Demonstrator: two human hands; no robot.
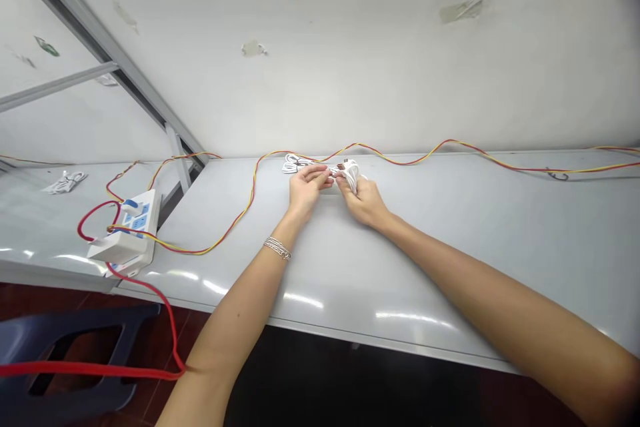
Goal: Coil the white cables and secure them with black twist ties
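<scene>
Near the back of the grey table, my right hand [365,201] is closed round a coiled white cable [351,172] with plug ends showing at its top. Facing it, my left hand [306,188] pinches with thumb and fingertips at the near side of that coil; the small part between the fingertips is too small to name. Another bundled white cable [295,163], with a dark tie round it, lies on the table just behind my left hand. The two hands almost touch at the fingertips.
A white power strip [145,220] with plugs and a red cord [170,320] is at the left. Twisted red and yellow wire [254,180] runs along the wall. Farther left lies a white cable bundle [66,181]. A blue stool [65,333] stands below the table's front edge.
</scene>
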